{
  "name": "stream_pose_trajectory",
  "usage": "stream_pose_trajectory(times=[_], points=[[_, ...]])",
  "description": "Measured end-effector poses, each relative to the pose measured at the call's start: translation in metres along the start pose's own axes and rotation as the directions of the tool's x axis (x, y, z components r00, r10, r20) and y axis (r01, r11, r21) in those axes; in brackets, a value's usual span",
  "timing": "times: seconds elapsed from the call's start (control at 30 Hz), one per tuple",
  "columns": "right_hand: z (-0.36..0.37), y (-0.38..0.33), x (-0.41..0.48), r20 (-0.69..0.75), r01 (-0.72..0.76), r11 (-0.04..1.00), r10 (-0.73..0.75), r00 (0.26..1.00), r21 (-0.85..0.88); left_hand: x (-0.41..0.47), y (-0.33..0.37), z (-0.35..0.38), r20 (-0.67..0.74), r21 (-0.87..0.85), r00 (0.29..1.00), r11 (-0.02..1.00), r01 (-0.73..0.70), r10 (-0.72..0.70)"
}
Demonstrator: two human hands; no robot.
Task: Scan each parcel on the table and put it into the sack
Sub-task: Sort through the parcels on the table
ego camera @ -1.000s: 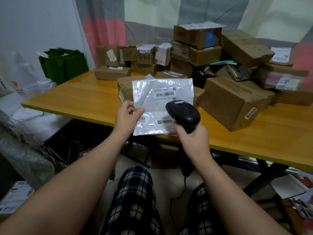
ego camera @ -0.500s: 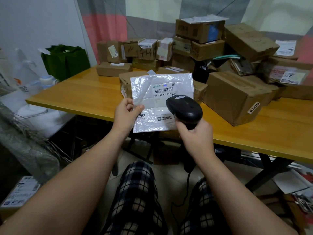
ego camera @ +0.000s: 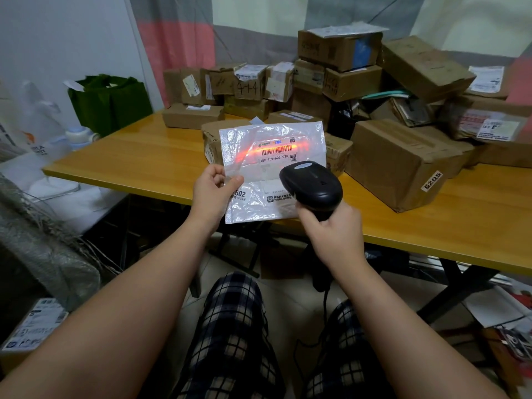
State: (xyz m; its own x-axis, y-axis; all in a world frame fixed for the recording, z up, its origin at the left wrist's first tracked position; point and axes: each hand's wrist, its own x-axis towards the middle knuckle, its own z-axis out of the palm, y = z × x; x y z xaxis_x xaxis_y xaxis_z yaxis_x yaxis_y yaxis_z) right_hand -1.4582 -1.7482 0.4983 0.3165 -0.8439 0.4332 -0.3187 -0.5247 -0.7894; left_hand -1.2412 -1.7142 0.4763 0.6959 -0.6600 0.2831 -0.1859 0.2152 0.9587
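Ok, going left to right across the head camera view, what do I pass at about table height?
green bag → left hand pinching the white parcel → black scanner gripped by the right hand → brown box marked G205

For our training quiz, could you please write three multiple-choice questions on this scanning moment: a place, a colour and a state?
1. Where is the plastic parcel? A flat on the table; B held up by the left hand; C inside a sack.
2. What colour is the scanner? A black; B white; C yellow.
3. What is the scanner's light doing? A off; B glowing red across the barcode; C shining on a cardboard box.
Answers: B, the hand pinches its left edge; A, its casing is black; B, a red band lies over it.
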Motion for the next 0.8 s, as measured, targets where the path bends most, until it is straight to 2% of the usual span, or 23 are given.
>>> stream_pose_trajectory(times=[0.13, 0.3, 0.53, 0.67, 0.8], points=[[0.000, 0.004, 0.000, -0.008, -0.005, 1.000, 0.004, 1.000, -0.014, 0.000, 0.001, -0.001, 0.007, -0.020, 1.000, 1.000, 0.012, -0.012], [0.001, 0.000, -0.003, 0.002, 0.008, 0.999, -0.008, 1.000, 0.050, -0.004, 0.008, -0.003, 0.006, -0.089, 0.999, 0.995, 0.047, -0.046], [0.026, -0.023, -0.002, 0.078, 0.015, 0.977, -0.032, 0.996, 0.211, -0.021, 0.047, -0.035, -0.194, -0.323, 0.981, 0.944, -0.064, 0.001], [0.069, -0.051, -0.010, 0.242, -0.024, 0.952, -0.053, 0.969, 0.306, -0.040, 0.055, -0.089, -0.368, -0.247, 0.930, 0.961, -0.124, 0.025], [0.128, -0.083, -0.034, 0.475, -0.057, 0.937, -0.121, 0.872, 0.344, -0.084, 0.051, -0.171, -0.560, -0.102, 0.829, 0.992, -0.072, 0.002]])
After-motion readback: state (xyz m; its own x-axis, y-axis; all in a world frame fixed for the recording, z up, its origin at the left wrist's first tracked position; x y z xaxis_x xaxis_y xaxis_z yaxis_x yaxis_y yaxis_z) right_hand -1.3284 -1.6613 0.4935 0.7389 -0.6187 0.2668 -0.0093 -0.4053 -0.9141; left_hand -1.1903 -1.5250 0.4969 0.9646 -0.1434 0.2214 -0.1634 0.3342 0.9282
